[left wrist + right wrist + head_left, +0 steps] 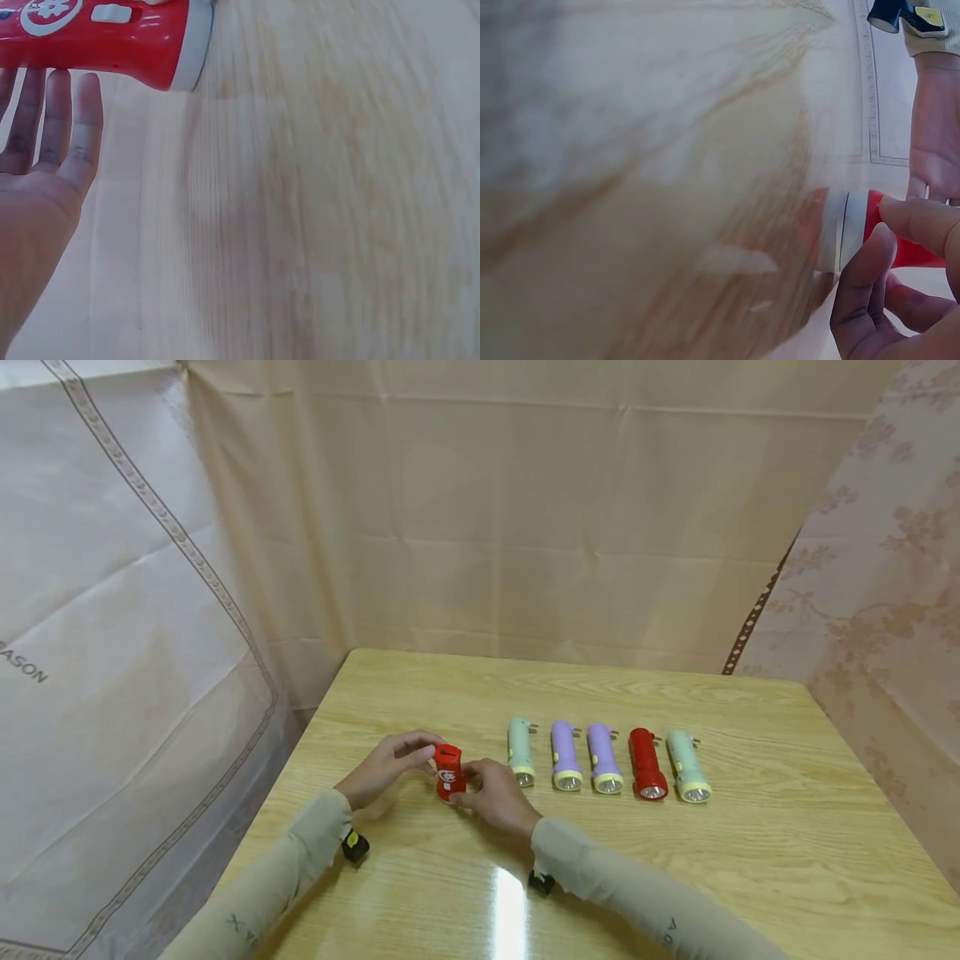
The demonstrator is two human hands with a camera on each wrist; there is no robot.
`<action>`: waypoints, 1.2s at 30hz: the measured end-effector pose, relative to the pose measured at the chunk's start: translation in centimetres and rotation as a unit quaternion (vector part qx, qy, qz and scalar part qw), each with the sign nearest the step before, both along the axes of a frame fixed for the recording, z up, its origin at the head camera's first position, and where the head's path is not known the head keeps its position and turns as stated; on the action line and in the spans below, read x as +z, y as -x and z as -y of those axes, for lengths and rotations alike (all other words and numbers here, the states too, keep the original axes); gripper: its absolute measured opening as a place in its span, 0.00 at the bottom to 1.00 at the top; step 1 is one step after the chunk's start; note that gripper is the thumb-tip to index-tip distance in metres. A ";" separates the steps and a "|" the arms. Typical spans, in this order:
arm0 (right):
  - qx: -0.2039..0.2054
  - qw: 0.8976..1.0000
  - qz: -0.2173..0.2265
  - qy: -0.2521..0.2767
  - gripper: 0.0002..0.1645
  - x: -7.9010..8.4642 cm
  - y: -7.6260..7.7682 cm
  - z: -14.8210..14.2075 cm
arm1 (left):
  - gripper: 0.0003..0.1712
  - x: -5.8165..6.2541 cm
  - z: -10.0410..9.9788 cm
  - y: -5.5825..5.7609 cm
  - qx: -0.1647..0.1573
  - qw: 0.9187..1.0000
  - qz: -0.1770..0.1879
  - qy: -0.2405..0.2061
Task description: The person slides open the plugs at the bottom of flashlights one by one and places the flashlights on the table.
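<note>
A red flashlight (448, 775) with a white rim stands lens end down at the table, between my two hands. It lies across the top of the left wrist view, showing a white switch and a round white emblem. My left hand (386, 770) is at its upper left side, with fairly straight fingers (57, 120) reaching behind the body in the left wrist view. Lower on the right side, my right hand (501, 797) pinches it just above the white rim. The thumb and bent fingers (866, 281) of that hand show close to the rim in the right wrist view.
Right of my hands a row of flashlights lies lens toward me, plug prongs showing: a green one (519, 747), purple ones (564, 747) (602, 750), a red one (645, 758) and another green one (684, 758). The wooden table (780, 860) has cloth hanging around it.
</note>
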State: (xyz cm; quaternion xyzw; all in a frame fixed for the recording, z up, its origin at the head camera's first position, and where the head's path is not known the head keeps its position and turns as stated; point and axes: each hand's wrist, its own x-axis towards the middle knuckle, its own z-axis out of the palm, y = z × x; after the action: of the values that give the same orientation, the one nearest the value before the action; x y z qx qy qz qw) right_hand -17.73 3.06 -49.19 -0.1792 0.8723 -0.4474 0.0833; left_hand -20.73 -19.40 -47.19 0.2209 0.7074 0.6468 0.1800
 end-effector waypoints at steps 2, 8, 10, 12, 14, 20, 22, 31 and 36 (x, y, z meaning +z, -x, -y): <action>0.003 1.000 -0.004 -0.001 0.25 0.1 0.0 0.0 | 0.19 0.0 0.0 0.1 0.008 1.000 0.013 -0.012; 0.003 1.000 0.002 -0.004 0.26 0.2 0.1 0.0 | 0.18 -0.2 -0.1 0.5 0.012 0.999 0.027 -0.021; 0.003 1.000 0.005 -0.005 0.27 0.2 0.1 -0.1 | 0.18 -0.2 -0.1 0.5 0.012 0.999 0.031 -0.014; 0.004 1.000 0.009 -0.005 0.27 0.2 0.1 -0.1 | 0.18 -0.1 -0.2 0.6 0.013 0.999 0.035 -0.008; 0.003 1.000 0.015 -0.007 0.27 0.2 0.2 -0.1 | 0.18 0.0 -0.3 0.6 0.014 0.999 0.040 -0.005; 0.003 1.000 0.026 -0.008 0.27 0.2 0.3 -0.1 | 0.19 0.6 -0.6 0.5 0.017 0.999 0.045 -0.001; 0.005 1.000 0.027 -0.006 0.26 0.2 0.3 -0.1 | 0.20 0.7 -0.7 0.5 0.020 0.999 0.043 -0.003; 0.008 1.000 0.028 0.005 0.24 0.4 0.3 -0.1 | 0.18 1.0 -0.7 0.6 0.032 0.999 0.035 0.002; 0.010 0.999 0.035 0.008 0.23 0.3 0.4 -0.1 | 0.18 1.1 -0.8 0.6 0.028 0.999 0.031 0.011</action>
State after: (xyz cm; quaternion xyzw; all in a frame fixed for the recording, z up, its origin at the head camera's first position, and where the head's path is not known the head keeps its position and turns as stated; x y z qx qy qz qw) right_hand -18.13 3.17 -48.87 -0.1727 0.8637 -0.4590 0.1164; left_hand -21.36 -18.59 -46.11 0.1790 0.7146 0.6503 0.1856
